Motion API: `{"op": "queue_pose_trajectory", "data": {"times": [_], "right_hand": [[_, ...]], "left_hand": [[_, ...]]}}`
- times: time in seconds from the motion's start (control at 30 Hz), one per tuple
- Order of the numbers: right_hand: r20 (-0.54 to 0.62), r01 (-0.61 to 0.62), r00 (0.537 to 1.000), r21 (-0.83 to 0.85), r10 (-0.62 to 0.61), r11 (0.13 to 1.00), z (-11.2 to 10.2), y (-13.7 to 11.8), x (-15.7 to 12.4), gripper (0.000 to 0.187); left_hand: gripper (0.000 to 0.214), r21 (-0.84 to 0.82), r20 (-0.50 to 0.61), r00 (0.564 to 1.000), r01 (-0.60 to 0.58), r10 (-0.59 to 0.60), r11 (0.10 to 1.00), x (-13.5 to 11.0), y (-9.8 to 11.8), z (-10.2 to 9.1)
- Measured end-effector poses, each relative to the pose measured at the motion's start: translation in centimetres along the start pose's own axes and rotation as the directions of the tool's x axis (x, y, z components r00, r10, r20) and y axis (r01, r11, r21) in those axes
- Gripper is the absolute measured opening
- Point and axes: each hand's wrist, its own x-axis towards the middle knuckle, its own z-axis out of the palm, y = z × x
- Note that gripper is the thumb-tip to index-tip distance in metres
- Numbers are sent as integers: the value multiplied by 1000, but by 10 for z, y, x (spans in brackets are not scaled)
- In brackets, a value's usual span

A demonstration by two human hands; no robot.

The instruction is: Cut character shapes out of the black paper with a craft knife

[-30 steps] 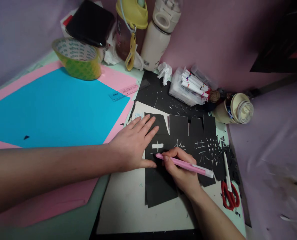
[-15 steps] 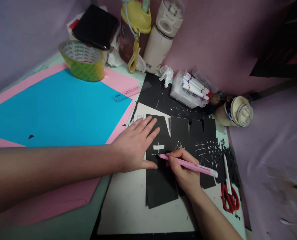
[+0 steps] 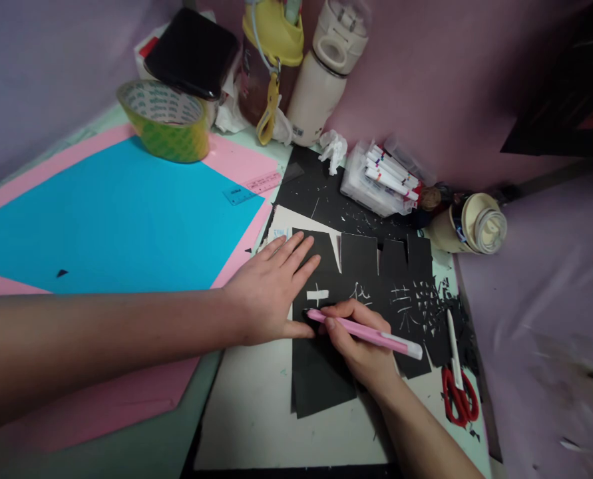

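My left hand (image 3: 271, 296) lies flat with fingers spread on the left-hand strip of black paper (image 3: 322, 382). In my right hand (image 3: 366, 359) is a slim pink pen-shaped craft knife (image 3: 363, 332), gripped like a pen. Its fine tip meets the black paper just below a white cross-shaped cut-out (image 3: 317, 295), close to my left thumb; the tip itself is too small to make out. More cut characters (image 3: 402, 303) show white on the black strips to the right. Beneath the strips lies a white board (image 3: 246, 406).
Red-handled scissors (image 3: 460, 399) lie at the right among black paper scraps. Blue paper (image 3: 126, 219) on pink sheets covers the left, with a clear ruler (image 3: 249, 189) on it. Behind stand a tape roll (image 3: 171, 133), a white bottle (image 3: 321, 93) and a box of markers (image 3: 381, 179).
My right hand and the pink craft knife have slid a little to the left, the tip moving left below the cross-shaped cut-out. My left hand stays put.
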Motion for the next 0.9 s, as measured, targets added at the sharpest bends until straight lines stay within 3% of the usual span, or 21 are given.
{"op": "queue_pose_trajectory", "data": {"times": [0.47,0.9], "right_hand": [[31,-39,999,2,39,999,0,-2,3,8],[-51,-24,998,-53,21,998,-3,1,2,15]], "left_hand": [[105,6,21,1000,13,-13,1000,0,2,-3],[108,26,48,999,12,-13,1000,0,2,-3]]}}
